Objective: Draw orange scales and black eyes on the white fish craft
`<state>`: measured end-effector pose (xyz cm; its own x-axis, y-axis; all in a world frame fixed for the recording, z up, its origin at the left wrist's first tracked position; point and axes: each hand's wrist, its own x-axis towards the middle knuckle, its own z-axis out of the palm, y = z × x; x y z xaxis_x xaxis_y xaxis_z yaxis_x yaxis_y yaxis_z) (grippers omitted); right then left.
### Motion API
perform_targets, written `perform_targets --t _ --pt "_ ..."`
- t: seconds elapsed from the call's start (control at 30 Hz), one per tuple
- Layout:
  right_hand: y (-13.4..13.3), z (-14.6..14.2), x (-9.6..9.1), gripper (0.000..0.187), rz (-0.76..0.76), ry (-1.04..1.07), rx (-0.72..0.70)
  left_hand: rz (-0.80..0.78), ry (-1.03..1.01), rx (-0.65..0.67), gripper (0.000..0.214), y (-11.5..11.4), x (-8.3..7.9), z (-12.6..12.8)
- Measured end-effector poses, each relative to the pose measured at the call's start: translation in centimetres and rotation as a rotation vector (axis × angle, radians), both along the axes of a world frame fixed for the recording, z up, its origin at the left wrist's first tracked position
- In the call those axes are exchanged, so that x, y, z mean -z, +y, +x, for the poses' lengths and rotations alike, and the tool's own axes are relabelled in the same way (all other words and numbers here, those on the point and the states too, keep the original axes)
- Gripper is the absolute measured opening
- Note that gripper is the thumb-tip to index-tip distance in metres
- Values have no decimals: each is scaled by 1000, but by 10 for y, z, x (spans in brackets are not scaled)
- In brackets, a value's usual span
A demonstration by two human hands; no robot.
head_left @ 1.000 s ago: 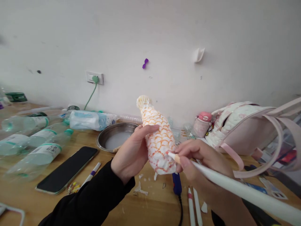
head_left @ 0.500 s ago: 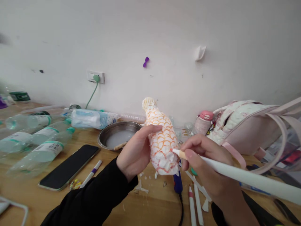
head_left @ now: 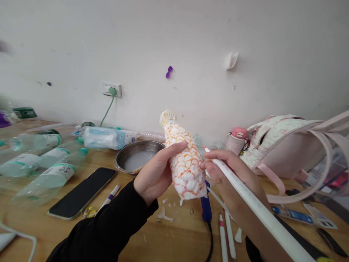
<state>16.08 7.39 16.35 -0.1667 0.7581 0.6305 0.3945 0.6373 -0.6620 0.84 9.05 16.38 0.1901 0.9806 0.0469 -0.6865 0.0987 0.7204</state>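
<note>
Scale-drawing step, by the look of it. Left hand (head_left: 156, 174) wrapped around paper-covered bottle (head_left: 185, 160), held tilted above table (head_left: 177, 240). Right hand (head_left: 231, 178) pinches white pen (head_left: 245, 198), tip just clear of bottle. Next stroke calls for tip on bare patch, bottle steady.

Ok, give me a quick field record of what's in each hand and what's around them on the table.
left hand: gripping the wrapped bottle, tilted, neck up, orange scale pattern
right hand: holding a white pen, tip raised just off the bottle's right side
left of hands: phone face up, water bottles lying down
behind hands: steel bowl
right: pink bag
surface: wooden table, paper scraps under the bottle
</note>
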Motion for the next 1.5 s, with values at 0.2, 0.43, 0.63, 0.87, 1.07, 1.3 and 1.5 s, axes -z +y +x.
perform_targets --t 0.2,0.43,0.63,0.87,1.07,1.3,1.5 --pt "2 2 1 16 5 -39 -5 -45 -60 106 31 -2 -2 -8" --pt "-8 2 -3 17 53 156 -6 -33 -22 -26 31 0 -5 -10" --pt "-20 0 0 20 16 240 -151 20 -96 -18 26 -3 -6 -6" --pt "-18 -6 3 18 181 -49 -69 45 48 -30 22 -3 -3 -7" --pt "-8 1 7 19 219 -172 -112 62 88 -116 24 -1 -2 -10" --pt "-10 1 4 18 180 -108 -174 71 74 -49 23 -1 -2 -12" --pt "-11 5 4 17 223 -119 -186 67 61 -43 19 -3 -4 -11"
